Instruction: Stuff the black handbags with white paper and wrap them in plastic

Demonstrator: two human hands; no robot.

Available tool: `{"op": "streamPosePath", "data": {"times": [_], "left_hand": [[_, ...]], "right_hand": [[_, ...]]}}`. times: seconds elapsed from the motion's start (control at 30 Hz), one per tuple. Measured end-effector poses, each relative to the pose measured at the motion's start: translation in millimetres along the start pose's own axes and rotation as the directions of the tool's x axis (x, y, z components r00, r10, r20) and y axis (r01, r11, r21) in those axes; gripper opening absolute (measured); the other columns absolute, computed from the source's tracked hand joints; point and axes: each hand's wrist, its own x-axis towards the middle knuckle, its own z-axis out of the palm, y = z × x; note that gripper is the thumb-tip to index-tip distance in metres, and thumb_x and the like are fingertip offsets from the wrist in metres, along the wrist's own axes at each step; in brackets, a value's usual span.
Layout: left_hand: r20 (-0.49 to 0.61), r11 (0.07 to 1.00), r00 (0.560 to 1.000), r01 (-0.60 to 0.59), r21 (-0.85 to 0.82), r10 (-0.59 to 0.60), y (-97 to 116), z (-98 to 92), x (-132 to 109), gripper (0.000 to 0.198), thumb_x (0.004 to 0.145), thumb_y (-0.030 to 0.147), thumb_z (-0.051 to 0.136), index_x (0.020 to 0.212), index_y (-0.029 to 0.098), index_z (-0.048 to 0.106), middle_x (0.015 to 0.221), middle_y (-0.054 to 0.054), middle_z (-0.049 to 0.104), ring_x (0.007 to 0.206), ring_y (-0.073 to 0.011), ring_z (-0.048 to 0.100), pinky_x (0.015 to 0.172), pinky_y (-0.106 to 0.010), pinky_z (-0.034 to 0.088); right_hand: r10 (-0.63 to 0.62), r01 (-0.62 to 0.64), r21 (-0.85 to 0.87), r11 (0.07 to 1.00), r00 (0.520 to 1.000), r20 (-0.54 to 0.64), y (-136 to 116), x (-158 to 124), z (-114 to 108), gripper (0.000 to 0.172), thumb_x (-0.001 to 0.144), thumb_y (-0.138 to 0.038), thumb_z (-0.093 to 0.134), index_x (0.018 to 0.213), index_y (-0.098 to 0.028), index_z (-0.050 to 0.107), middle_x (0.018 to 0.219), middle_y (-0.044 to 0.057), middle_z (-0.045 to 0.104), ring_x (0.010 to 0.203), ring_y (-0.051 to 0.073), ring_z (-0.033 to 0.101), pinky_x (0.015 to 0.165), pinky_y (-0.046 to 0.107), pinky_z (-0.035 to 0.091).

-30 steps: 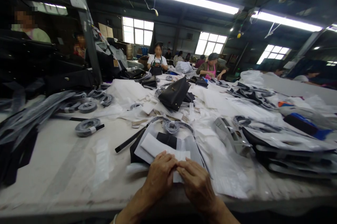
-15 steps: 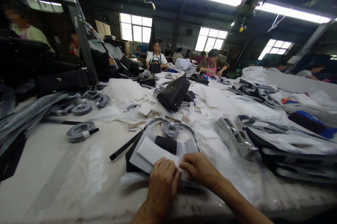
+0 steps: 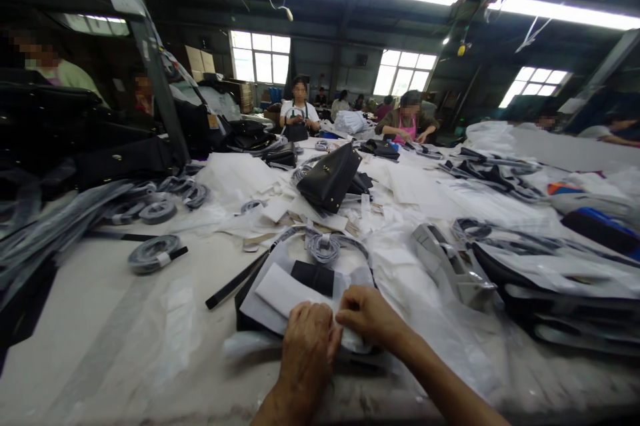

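Note:
A black bag point(image 3: 314, 277) lies in front of me at the table's near side, partly covered by white wrapping. Across it runs a folded white foam sheet point(image 3: 280, 289). My left hand point(image 3: 309, 336) is closed over the sheet's near edge, its fingers bent and pressed together. Right beside it, my right hand point(image 3: 369, 314) is curled into a pinch on the white wrapping. The two hands nearly touch, and their fingertips are partly hidden. At the bag's far side rests a wrapped strap coil point(image 3: 324, 250). A black strip point(image 3: 235, 285) sticks out to the left.
Left on the table lies another strap coil point(image 3: 153, 254). A black handbag point(image 3: 330, 178) stands tilted beyond my work. To the right are a grey tape dispenser point(image 3: 453, 266) and stacked black bags point(image 3: 560, 309). Co-workers point(image 3: 407, 123) sit across the table; a metal post point(image 3: 163, 86) rises left.
Both hands stay on the white sheet and have shifted only slightly. My right hand is a little farther left and higher. The view has tilted slightly.

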Motion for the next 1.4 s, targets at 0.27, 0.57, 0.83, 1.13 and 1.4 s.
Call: {"op": "streamPosePath", "data": {"times": [0.27,0.57,0.83,1.13,1.4], "left_hand": [[-0.043,0.948,0.958,-0.286,-0.14,0.282,-4.8,-12.8,-10.6,0.026,0.1,0.012,0.039,0.109,0.017,0.062,0.1,-0.004,0.069,0.108,-0.0184,0.064,0.108,-0.039,0.042],[0.027,0.974,0.974,-0.225,-0.011,0.225,-1.4,-12.7,-16.3,0.032,0.104,0.024,0.036,0.117,0.023,0.065,0.107,-0.001,0.071,0.108,-0.0184,0.065,0.107,-0.037,0.041],[0.037,0.951,0.951,-0.309,0.016,0.308,-20.7,-1.5,-24.5,0.03,0.101,0.024,0.044,0.124,0.026,0.063,0.112,-0.001,0.07,0.111,-0.0173,0.064,0.111,-0.034,0.039],[-0.086,0.965,0.962,-0.261,-0.002,0.26,-20.3,17.1,-31.8,0.032,0.103,0.021,0.036,0.116,0.028,0.064,0.106,-0.001,0.071,0.108,-0.0157,0.065,0.117,-0.034,0.032],[-0.064,0.954,0.952,-0.297,0.023,0.298,-22.9,17.3,-33.7,0.034,0.1,0.017,0.037,0.12,0.027,0.063,0.111,-0.003,0.069,0.112,-0.0164,0.063,0.118,-0.036,0.029]], "right_hand": [[0.064,-0.072,0.086,0.994,0.994,0.089,4.3,9.3,-2.3,0.012,0.07,-0.016,0.073,0.067,-0.016,0.061,0.057,-0.008,0.05,0.056,0.008,0.042,0.051,0.02,0.028],[0.126,-0.092,0.243,0.966,0.983,-0.13,1.3,-1.4,-24.7,0.018,0.077,-0.028,0.065,0.092,-0.019,0.064,0.07,-0.004,0.059,0.051,0.011,0.052,0.044,0.02,0.04],[0.282,-0.427,-0.047,0.903,0.671,-0.686,92.3,-72.0,-195.5,0.032,0.081,-0.047,0.055,0.09,-0.021,0.072,0.088,0.007,0.074,0.088,0.026,0.066,0.076,0.031,0.047],[0.496,-0.493,0.134,0.86,0.743,-0.449,135.6,-32.8,-213.5,0.043,0.076,-0.049,0.066,0.047,-0.019,0.055,0.048,0.003,0.057,0.054,0.018,0.058,0.051,0.026,0.038],[0.546,-0.381,0.402,0.833,0.685,-0.482,128.2,-47.1,-220.8,0.017,0.073,-0.031,0.066,0.067,-0.016,0.065,0.066,0.005,0.069,0.054,0.012,0.058,0.052,0.021,0.044]]}}
